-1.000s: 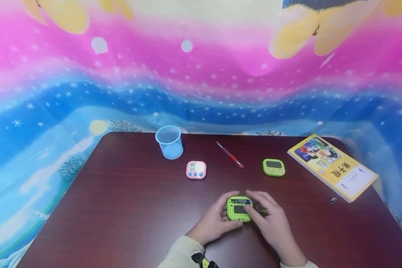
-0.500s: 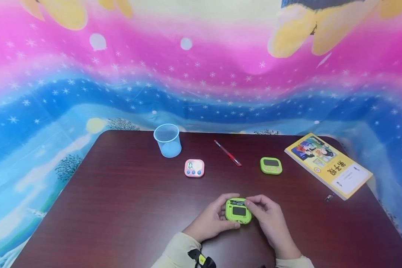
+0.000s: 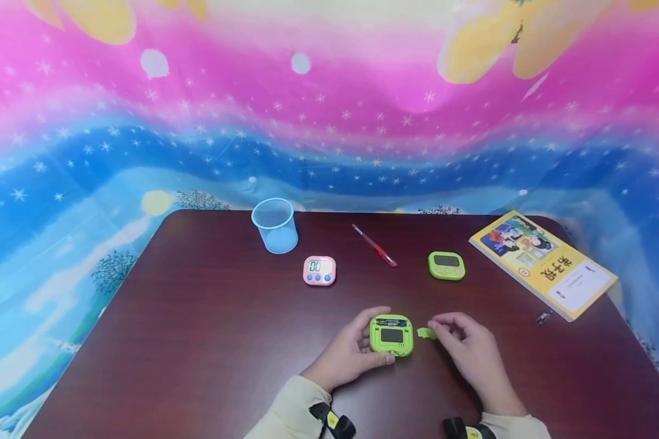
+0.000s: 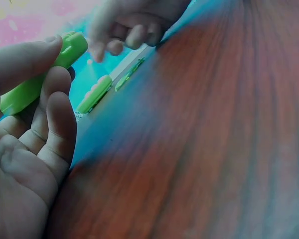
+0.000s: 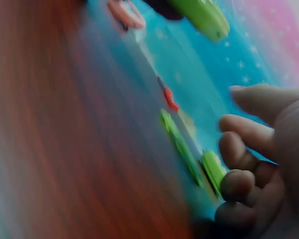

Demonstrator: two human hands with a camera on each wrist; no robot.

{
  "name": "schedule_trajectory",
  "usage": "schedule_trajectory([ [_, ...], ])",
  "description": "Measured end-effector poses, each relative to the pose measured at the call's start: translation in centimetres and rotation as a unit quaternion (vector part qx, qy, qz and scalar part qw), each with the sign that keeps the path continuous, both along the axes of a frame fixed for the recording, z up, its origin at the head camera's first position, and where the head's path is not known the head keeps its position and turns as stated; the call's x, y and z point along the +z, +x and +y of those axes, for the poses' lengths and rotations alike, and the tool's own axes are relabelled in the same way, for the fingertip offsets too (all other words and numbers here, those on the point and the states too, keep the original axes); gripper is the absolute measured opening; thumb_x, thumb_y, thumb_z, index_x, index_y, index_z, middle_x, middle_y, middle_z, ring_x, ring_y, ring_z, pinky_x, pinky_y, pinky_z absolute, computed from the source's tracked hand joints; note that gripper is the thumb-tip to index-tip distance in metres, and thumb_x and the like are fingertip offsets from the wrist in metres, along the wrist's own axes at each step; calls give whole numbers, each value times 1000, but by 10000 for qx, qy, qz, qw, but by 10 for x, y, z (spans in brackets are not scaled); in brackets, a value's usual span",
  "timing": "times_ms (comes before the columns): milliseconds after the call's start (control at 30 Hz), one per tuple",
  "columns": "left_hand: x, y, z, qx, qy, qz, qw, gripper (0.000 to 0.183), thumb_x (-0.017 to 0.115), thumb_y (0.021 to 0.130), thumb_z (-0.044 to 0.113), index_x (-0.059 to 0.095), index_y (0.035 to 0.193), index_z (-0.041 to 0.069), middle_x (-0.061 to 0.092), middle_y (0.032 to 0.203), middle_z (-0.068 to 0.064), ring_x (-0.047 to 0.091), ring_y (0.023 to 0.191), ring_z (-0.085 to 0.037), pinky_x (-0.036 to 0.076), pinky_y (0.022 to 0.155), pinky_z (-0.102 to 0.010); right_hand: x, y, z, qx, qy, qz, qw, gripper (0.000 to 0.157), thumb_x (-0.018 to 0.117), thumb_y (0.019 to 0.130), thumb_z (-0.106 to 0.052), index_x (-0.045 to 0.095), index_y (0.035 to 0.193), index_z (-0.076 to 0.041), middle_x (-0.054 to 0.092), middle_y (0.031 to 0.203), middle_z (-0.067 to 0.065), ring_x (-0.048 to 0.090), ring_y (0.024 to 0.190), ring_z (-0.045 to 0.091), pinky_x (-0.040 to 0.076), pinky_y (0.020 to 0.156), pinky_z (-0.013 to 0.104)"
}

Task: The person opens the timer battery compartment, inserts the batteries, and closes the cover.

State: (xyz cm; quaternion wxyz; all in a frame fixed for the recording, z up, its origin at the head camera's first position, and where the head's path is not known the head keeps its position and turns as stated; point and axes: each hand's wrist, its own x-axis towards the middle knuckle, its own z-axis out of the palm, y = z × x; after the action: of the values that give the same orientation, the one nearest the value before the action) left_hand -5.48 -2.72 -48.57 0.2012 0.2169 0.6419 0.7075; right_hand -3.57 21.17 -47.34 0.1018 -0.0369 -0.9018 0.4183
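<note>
My left hand [image 3: 354,349] grips a green digital timer [image 3: 392,346] between thumb and fingers, its back facing up. A dark battery [image 3: 392,323] lies in the uncovered compartment along the timer's far edge. To the right, my right hand [image 3: 472,350] hovers apart from the timer with loosely curled fingers. Below it a green battery cover [image 3: 425,333] lies on the table, partly hidden by that hand in the head view. In the right wrist view, the thumb and index fingertips stand apart with nothing between them, and the cover [image 5: 179,147] lies beyond them.
Farther back are a pink timer [image 3: 319,271], a blue mesh pen cup [image 3: 276,228], a red pen [image 3: 374,245] and a second green timer [image 3: 446,266]. A yellow book [image 3: 543,262] lies at right, beside a small silvery object [image 3: 542,317]. A patterned cloth [image 3: 329,122] hangs behind the table.
My right hand has drawn away from the timer's battery compartment to the right, bringing more of the green cover into sight. My left hand still holds the timer.
</note>
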Motion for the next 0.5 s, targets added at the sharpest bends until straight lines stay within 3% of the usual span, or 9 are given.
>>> schedule_trajectory([
  [133, 0, -2, 2, -39, 94, -16, 9999, 77, 75, 83, -9, 39, 150, 7, 63, 131, -19, 68, 107, -15, 58, 89, -29, 0, 0, 13, 302, 911, -90, 9953, 18, 80, 86, -16, 76, 102, -10, 56, 81, -6, 48, 68, 8, 41, 58, 24],
  [267, 0, -2, 2, -47, 103, -11, 9999, 77, 75, 84, -8, 39, 150, 6, 62, 133, -16, 67, 109, -16, 57, 90, -29, 2, 1, 17, 502, 1441, -393, 9875, 18, 81, 84, -16, 77, 101, -13, 56, 83, -6, 49, 73, 10, 42, 63, 29],
  [400, 0, 0, 2, -12, 71, -118, 9999, 77, 75, 84, -8, 39, 150, 8, 63, 134, -12, 67, 110, -16, 57, 91, -28, 4, 5, 12, 749, 1462, -706, 9839, 10, 81, 83, -18, 73, 88, -21, 56, 85, -7, 51, 75, 11, 44, 65, 31],
  [500, -1, 1, 0, 18, -1, -142, 9999, 77, 76, 84, -7, 40, 150, 8, 63, 134, -12, 67, 110, -14, 57, 91, -28, 0, 8, 7, 749, 1007, -615, 9902, 18, 82, 82, -15, 67, 82, -23, 54, 77, -8, 50, 68, 8, 43, 61, 27],
])
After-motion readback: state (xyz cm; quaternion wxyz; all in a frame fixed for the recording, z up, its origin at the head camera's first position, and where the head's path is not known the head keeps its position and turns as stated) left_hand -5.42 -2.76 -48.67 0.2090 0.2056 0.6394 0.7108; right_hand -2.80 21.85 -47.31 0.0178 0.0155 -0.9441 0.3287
